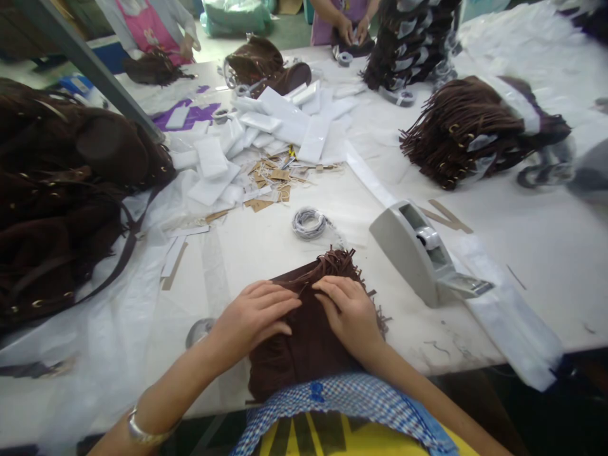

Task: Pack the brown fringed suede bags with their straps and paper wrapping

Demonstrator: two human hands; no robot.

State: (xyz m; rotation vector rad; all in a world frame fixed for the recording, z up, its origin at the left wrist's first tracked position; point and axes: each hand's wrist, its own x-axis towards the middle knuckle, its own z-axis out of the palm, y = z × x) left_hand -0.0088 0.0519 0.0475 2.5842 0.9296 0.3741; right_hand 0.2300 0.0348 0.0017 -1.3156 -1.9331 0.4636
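Note:
A dark brown suede-like bag (304, 354) with fringe (344, 259) along its far and right side lies flat at the table's near edge, against my checked clothing. My left hand (259, 310) rests on its upper left part, fingers stretched out and thumb apart. On the upper right part lies my right hand (349, 310), its fingers slightly bent and fingertips touching the bag near the fringe. Between the fingertips of both hands runs a thin brown strand, partly hidden. Just beyond the bag sits a coiled grey cord (308, 223).
A grey tape dispenser (413, 253) stands to the right, with white plastic sleeves (515, 335) beside it. Brown bags (57, 202) are heaped at left; a fringed bundle (475, 130) lies at right. White packets (266, 123) and tags (275, 177) are piled mid-table. Two people work across the table.

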